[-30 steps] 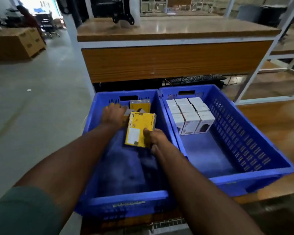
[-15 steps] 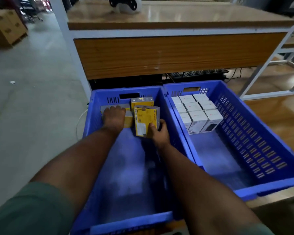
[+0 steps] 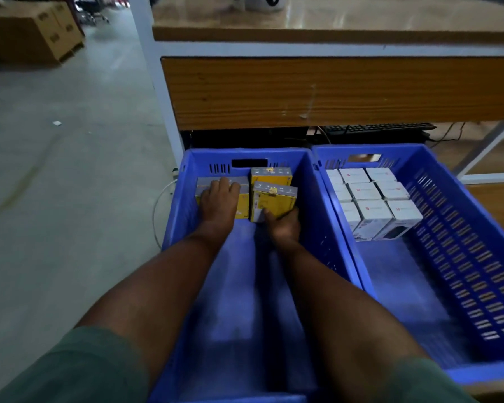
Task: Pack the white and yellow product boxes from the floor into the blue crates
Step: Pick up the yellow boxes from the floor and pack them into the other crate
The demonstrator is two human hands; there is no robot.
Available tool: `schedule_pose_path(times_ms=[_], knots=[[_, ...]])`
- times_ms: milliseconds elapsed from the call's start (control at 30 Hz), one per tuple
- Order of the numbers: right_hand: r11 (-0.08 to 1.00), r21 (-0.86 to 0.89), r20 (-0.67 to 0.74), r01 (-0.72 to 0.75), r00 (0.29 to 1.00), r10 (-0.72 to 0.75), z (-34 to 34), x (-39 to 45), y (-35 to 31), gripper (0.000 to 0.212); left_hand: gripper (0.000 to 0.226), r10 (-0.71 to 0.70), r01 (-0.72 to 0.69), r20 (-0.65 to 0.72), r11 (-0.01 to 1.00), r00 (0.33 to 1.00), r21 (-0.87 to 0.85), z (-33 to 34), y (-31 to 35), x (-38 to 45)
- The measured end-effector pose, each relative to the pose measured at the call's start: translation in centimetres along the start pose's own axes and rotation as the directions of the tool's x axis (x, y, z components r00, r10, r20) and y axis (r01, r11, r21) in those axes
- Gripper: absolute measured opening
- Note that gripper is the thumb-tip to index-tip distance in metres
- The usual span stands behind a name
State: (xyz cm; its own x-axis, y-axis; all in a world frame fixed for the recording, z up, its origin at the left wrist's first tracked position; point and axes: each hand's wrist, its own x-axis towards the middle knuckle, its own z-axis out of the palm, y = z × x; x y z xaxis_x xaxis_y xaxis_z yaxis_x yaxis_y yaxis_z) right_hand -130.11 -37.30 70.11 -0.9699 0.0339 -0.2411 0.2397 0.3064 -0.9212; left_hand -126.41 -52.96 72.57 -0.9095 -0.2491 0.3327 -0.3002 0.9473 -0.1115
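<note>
Yellow product boxes sit at the far end of the left blue crate (image 3: 186, 216). The right hand (image 3: 284, 225) curls thumb and fingers round the near upright yellow box (image 3: 274, 203), holding it just before another (image 3: 271, 175). The left hand (image 3: 218, 203) lies flat, fingers straight, on what seems a row of yellow boxes (image 3: 242, 199). White boxes (image 3: 370, 199) fill the far end of the right blue crate (image 3: 463, 228).

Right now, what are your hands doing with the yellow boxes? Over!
Left hand resting flat on a yellow box. Right hand gripping an upright yellow box in the left crate. Nothing blocking.
</note>
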Motion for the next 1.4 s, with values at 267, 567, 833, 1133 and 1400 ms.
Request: schedule_pose_path(times_ms=[267, 567, 833, 1133, 1400], knots=[[0.992, 0.047, -0.062, -0.116, 0.991, 0.119, 2.0, 1.5, -1.9, 0.076, 0.068, -0.072, 0.072, 0.014, 0.997, 0.997, -0.041, 1.6, 0.9, -0.3], [1.000, 0.018, -0.082, -0.009, 0.997, 0.011, 3.0, 1.2, -0.2, 0.102, 0.054, -0.079, 0.079, -0.140, 0.997, 0.987, -0.006, 4.4, 1.8, 0.3], [0.998, -0.056, -0.096, 0.030, 0.995, -0.035, 3.5, 1.7, 0.5, 0.112, 0.052, -0.026, 0.024, -0.113, 1.000, 0.993, -0.020, 6.1, 1.8, 0.7], [0.996, -0.082, -0.101, 0.027, 0.994, -0.035, 3.1, 1.9, 0.4, 0.111, 0.051, 0.003, -0.003, -0.080, 1.000, 0.997, -0.001, 6.0, 1.8, 0.9], [0.993, -0.081, -0.042, -0.090, 0.995, 0.087, 2.0, 1.5, -0.8, 0.135, 0.082, 0.014, -0.014, 0.001, 0.999, 1.000, -0.034, 4.6, 1.3, 1.1]])
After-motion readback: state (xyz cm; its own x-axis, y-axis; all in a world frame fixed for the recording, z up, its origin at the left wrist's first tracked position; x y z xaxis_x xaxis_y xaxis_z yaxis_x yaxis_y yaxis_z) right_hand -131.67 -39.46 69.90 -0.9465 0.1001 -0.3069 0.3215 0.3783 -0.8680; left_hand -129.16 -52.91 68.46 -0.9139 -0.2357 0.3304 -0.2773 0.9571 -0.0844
